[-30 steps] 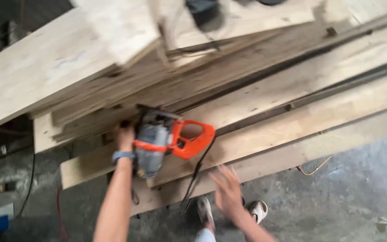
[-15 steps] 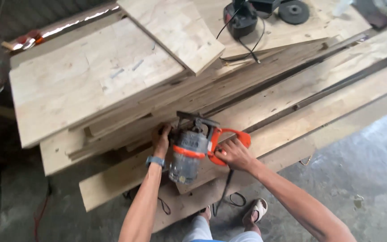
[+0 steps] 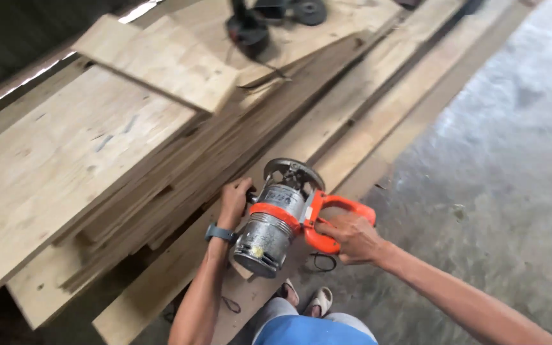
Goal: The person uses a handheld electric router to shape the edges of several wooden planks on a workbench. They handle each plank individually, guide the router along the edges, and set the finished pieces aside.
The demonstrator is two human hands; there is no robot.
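Head view: a router [image 3: 276, 220], silver-bodied with an orange handle, is tilted on a long plank [image 3: 352, 121]. The left hand [image 3: 234, 199] is closed on its side knob, the right hand [image 3: 351, 237] clamped on the handle. Right of the plank's edge, open concrete floor [image 3: 499, 166] is seen; left, stacked boards [image 3: 78, 160]. A small rectangular label is seen on the router's body.

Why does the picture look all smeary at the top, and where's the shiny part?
In the head view, the dark tools at the top are motion-blurred; the router and both hands, left hand and right hand, look sharper; daylight glares off the concrete floor; the top-left corner lies in dark shadow.
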